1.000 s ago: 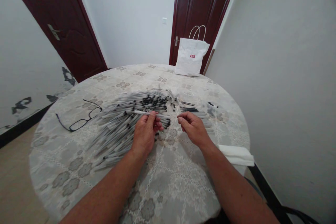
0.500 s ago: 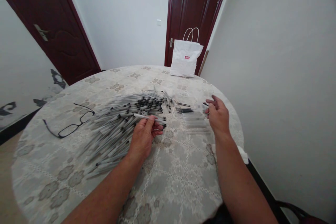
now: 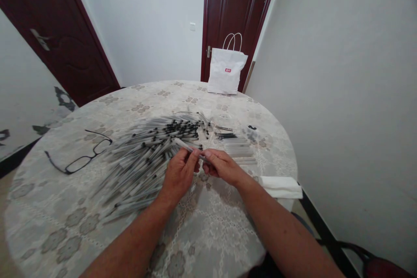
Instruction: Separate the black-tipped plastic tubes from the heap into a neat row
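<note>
A large heap of grey pen barrels with black tips lies across the middle of a round table with a patterned cloth. My left hand pinches one white pen barrel at the heap's right edge. My right hand meets it, fingers closed on the same pen's right end. Just beyond my right hand lies a small neat row of pens and thin black refills.
Black-framed glasses lie on the table at the left. A folded white cloth hangs at the right edge. A white paper bag stands at the far side before a dark door. A chair shows at bottom right.
My right hand went out to the right side of the table, then came back to the pen held in my left hand. The view shifted slightly.
</note>
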Available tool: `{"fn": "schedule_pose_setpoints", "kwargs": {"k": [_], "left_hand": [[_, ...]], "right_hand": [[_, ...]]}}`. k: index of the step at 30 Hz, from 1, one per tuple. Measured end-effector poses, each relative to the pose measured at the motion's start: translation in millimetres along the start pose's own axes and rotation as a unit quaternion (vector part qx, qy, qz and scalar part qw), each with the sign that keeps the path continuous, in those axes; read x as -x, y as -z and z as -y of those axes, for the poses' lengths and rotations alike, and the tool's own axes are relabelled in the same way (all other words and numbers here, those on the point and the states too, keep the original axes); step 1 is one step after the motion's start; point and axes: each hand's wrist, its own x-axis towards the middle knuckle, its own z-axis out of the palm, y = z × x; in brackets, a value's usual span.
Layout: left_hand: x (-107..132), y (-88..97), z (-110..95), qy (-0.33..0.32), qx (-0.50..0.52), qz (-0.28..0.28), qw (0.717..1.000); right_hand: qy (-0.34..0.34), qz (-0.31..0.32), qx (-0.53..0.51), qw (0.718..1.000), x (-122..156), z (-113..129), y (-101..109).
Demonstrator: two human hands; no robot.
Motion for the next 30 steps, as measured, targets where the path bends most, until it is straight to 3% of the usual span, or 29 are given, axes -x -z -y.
{"fn": "schedule_pose_setpoints", "kwargs": {"k": [4, 11, 14, 17, 19, 22, 27, 30], "left_hand": [[-3, 2.0, 2, 0.016, 0.018, -0.023, 0.999], [-9, 6.6, 9, 0.054, 0.11, -0.094, 0.988], [-15, 10.3, 11, 0.054, 0.175, -0.148, 0.972], [-20, 13.5, 11, 0.055, 0.226, -0.194, 0.953], [-21, 14.5, 11, 0.059, 0.238, -0.205, 0.947], [-20, 14.2, 10, 0.061, 0.238, -0.201, 0.948], [-15, 12.2, 8, 0.048, 0.191, -0.175, 0.965], [-13, 10.4, 7, 0.055, 0.17, -0.14, 0.974]], "right_hand": [[-0.014, 0.002, -0.021, 1.0, 0, 1, 4], [-0.013, 0.01, 0.03, 0.999, 0, -1, 7], [-0.015, 0.038, 0.077, 0.996, 5, 4, 16], [-0.001, 0.063, 0.198, 0.978, 15, 17, 27], [0.036, 0.044, 0.326, 0.944, 21, 29, 36], [0.071, -0.034, 0.487, 0.87, 22, 44, 53], [-0.004, -0.157, 0.659, 0.735, -7, 48, 89], [-0.062, -0.158, 0.746, 0.644, -27, 39, 102]]}}
